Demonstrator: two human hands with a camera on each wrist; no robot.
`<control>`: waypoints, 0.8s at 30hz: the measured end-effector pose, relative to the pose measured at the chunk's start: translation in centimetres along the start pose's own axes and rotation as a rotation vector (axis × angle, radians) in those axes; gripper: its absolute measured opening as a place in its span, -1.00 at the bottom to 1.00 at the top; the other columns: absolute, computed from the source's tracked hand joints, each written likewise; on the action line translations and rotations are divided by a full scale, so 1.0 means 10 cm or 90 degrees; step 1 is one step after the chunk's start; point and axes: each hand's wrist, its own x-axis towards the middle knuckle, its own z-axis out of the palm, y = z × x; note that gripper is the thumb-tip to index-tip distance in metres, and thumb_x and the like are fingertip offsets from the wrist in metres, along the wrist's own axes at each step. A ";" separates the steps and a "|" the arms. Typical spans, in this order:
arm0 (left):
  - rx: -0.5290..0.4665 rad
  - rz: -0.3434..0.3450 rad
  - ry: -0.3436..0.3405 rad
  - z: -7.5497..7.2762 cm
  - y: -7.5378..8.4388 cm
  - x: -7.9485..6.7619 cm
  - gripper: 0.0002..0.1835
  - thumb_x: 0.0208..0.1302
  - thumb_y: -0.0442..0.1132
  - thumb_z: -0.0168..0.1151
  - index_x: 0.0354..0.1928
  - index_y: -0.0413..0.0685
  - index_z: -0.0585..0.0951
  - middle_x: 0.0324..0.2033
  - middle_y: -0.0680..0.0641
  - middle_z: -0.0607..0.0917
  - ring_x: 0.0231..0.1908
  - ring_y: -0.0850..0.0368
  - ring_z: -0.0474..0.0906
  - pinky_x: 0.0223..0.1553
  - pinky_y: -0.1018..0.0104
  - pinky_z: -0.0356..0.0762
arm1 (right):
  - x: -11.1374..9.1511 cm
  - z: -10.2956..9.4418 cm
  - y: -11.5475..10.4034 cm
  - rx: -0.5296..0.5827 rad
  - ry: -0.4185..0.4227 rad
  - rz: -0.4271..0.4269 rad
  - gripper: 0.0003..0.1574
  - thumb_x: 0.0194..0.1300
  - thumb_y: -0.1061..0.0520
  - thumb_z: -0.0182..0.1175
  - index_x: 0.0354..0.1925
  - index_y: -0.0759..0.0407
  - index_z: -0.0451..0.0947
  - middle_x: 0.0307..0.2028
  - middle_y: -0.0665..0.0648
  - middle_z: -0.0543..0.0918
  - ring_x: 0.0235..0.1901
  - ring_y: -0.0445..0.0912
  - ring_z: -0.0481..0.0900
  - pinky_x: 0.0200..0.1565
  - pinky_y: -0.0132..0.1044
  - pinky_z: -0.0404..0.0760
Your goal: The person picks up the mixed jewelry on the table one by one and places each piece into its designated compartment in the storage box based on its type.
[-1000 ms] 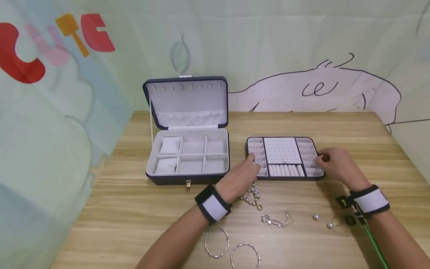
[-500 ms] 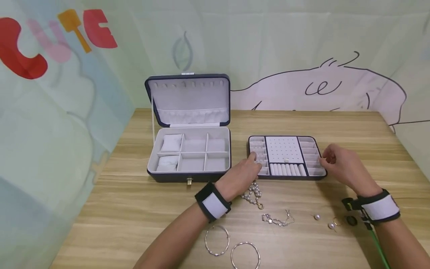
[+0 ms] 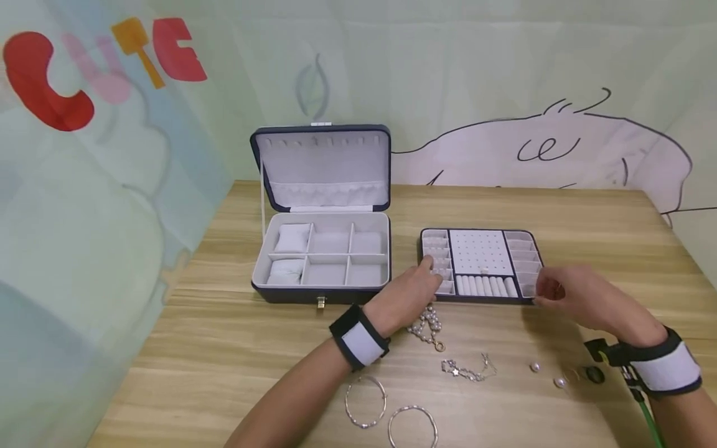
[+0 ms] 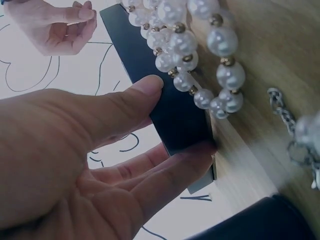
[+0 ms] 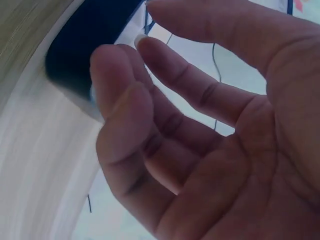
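jewelry tray (image 3: 480, 252): one, dark-sided, compartmented, flat on the wood-grain worktop (image 3: 213, 348).
left hand (image 3: 404, 297): at the tray's near left corner, thumb and fingers pinching its edge.
right hand (image 3: 588, 298): by the tray's near right corner, fingers loosely curled; contact cannot be told.
jewelry box (image 3: 291, 295): lid raised, left of the tray.
pearl strand (image 3: 430, 320): just in front of the tray's left end.
star-charm bracelet (image 3: 455, 373): farther in front of the tray.
pearl earrings (image 3: 559, 382): two, in front of the tray's right end.

Navy-edged white tray (image 3: 480, 252), tan wood-grained table (image 3: 185, 361)
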 end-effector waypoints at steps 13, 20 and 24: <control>0.012 -0.002 -0.008 0.00 0.01 -0.01 -0.73 0.43 -0.17 0.24 0.03 -0.17 0.69 -0.01 -0.16 0.57 -0.32 0.18 0.65 -0.31 0.49 0.65 | -0.15 0.09 -0.08 0.031 -0.117 -0.074 -0.77 0.16 0.15 0.46 -0.30 0.04 0.56 -0.45 -0.14 0.54 -0.44 -0.37 0.42 -0.39 -0.40 0.50; 0.014 -0.003 -0.002 0.00 0.01 -0.01 -0.73 0.44 -0.17 0.23 0.03 -0.17 0.69 -0.03 -0.15 0.58 -0.33 0.18 0.63 -0.30 0.47 0.65 | -0.16 0.17 -0.14 0.023 -0.161 -0.091 -0.66 0.08 -0.01 0.52 -0.34 -0.01 0.52 -0.42 -0.13 0.55 -0.42 -0.33 0.43 -0.38 -0.40 0.50; 0.011 -0.007 -0.002 0.01 0.01 -0.01 -0.74 0.43 -0.18 0.24 0.02 -0.17 0.70 -0.03 -0.15 0.57 -0.32 0.17 0.63 -0.30 0.46 0.66 | -0.16 0.21 -0.18 0.025 -0.161 -0.096 -0.63 0.06 0.02 0.54 -0.38 0.00 0.48 -0.44 -0.12 0.52 -0.43 -0.33 0.41 -0.40 -0.41 0.47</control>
